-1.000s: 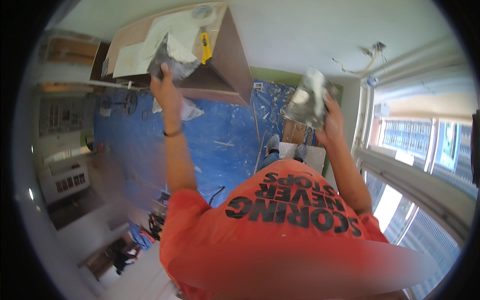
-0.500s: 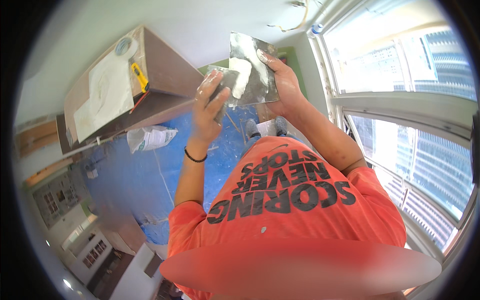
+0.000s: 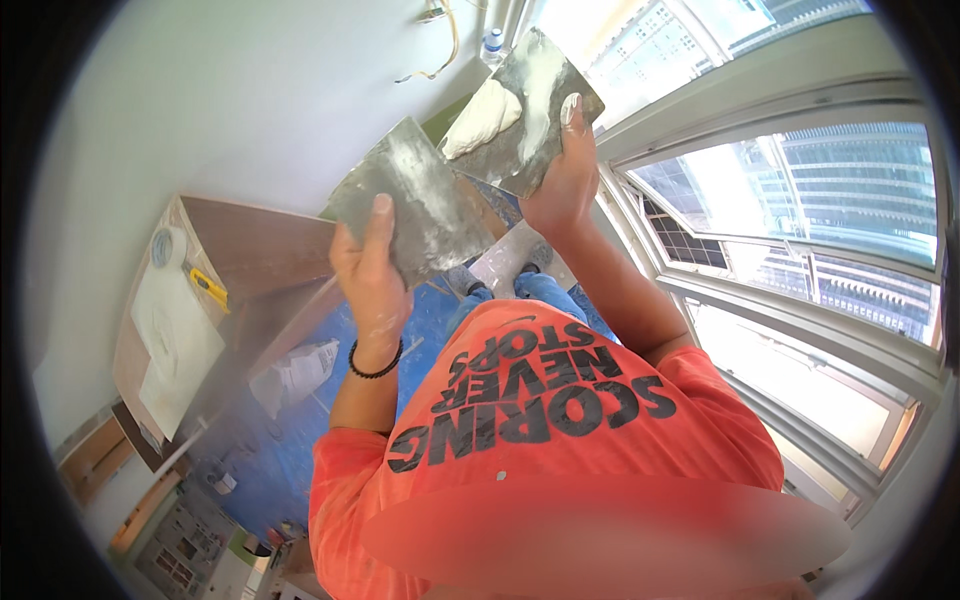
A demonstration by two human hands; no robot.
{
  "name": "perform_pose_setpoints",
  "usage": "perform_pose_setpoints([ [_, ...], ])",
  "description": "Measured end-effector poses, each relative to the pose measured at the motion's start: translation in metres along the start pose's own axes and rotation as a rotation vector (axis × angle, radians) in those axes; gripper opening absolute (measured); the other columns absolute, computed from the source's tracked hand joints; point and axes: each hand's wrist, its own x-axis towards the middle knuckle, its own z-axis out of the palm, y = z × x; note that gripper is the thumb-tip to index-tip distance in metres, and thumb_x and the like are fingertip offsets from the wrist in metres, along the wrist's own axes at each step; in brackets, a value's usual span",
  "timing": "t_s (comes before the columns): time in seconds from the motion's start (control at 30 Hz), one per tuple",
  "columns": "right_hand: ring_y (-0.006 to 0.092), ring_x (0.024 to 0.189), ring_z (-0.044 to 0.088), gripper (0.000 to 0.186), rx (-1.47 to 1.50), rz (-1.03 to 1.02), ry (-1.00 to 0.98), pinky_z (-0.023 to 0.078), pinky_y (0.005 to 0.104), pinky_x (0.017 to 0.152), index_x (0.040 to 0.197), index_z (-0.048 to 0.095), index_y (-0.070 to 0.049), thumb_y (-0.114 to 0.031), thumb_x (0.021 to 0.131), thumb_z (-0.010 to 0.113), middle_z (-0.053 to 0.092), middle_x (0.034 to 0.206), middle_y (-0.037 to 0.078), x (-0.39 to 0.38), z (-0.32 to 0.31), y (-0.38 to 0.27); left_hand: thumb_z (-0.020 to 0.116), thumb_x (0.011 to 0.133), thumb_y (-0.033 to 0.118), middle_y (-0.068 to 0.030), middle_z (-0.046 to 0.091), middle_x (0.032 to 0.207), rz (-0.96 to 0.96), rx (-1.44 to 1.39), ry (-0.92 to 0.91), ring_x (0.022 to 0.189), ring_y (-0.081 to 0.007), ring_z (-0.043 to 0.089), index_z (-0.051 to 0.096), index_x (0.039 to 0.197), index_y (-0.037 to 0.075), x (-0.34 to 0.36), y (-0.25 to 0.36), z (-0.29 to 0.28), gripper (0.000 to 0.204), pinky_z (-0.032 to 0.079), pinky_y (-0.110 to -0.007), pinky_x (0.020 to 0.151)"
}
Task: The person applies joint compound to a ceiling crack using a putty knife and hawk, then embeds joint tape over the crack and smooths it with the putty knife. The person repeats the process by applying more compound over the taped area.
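My left hand (image 3: 375,270) grips a square metal putty blade (image 3: 425,210), its face smeared with pale compound, thumb and fingers on it. Up and to the right, my right hand (image 3: 558,185) holds another flat metal blade (image 3: 550,135), which carries a thick lump of white putty (image 3: 482,118) and a white streak. The two blades are side by side with their near edges very close; whether they touch I cannot tell.
A wooden box unit (image 3: 250,240) at left bears a white sheet, tape roll and yellow utility knife (image 3: 209,289). A white bag (image 3: 295,380) lies on blue floor covering (image 3: 270,470). Windows (image 3: 780,200) line the right. A bottle (image 3: 492,46) and loose wires (image 3: 440,55) are ahead.
Both hands came together, then the left blade turned flatter toward me and moved apart from the putty lump. The view swung toward the window corner, so the box unit sits lower.
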Motion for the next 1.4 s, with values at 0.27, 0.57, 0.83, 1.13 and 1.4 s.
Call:
perform_pose_setpoints([
  [0.27,0.0154,0.08,0.044,0.043,-0.789,0.094,-0.26,0.043,0.0364,0.073,0.117,0.056,0.003,-0.036,0.111,0.041,0.054,0.085,0.007,-0.027,-0.064,-0.047,0.059,0.102,0.012,-0.0124,0.068,0.116,-0.068,-0.129,-0.019,0.103,-0.0187,0.068,0.06,0.127,-0.006,0.015,-0.041,0.079,0.031,0.056,-0.034,0.088],
  [0.57,0.0209,0.093,0.065,0.042,0.239,0.479,0.153,0.055,0.0378,0.088,0.129,0.058,-0.003,-0.038,0.108,0.05,0.067,0.101,0.009,-0.019,-0.173,-0.083,0.065,0.096,0.012,-0.0204,0.061,0.136,0.991,0.351,-0.805,0.123,-0.0334,0.061,0.063,0.129,0.008,-0.032,-0.073,0.144,0.033,0.047,-0.045,0.106],
  [0.83,0.0231,0.102,0.071,0.039,0.583,0.447,0.095,0.06,0.0422,0.09,0.129,0.058,-0.007,-0.037,0.105,0.057,0.07,0.115,0.009,-0.019,-0.247,-0.126,0.068,0.082,0.002,-0.0147,0.061,0.14,0.925,0.854,-1.073,0.133,-0.0381,0.055,0.069,0.132,0.016,-0.053,-0.107,0.174,0.051,0.042,-0.05,0.113],
  [1.13,0.0205,0.1,0.072,0.039,0.515,0.272,0.211,0.062,0.0413,0.085,0.128,0.057,-0.011,-0.04,0.102,0.063,0.068,0.117,0.006,-0.027,-0.304,-0.159,0.051,0.107,0.012,-0.015,0.06,0.134,0.526,0.453,-0.439,0.121,-0.0261,0.062,0.048,0.141,-0.003,-0.075,-0.119,0.218,0.038,0.051,-0.043,0.105],
  [1.4,0.0202,0.102,0.071,0.043,0.58,0.424,0.102,0.06,0.0397,0.089,0.133,0.056,-0.009,-0.037,0.102,0.063,0.067,0.119,0.008,-0.054,-0.305,-0.161,0.063,0.102,0.021,-0.0108,0.068,0.126,-0.763,-0.007,-0.951,0.104,-0.0197,0.069,0.049,0.142,-0.003,-0.083,-0.15,0.286,0.049,0.056,-0.032,0.095],
])
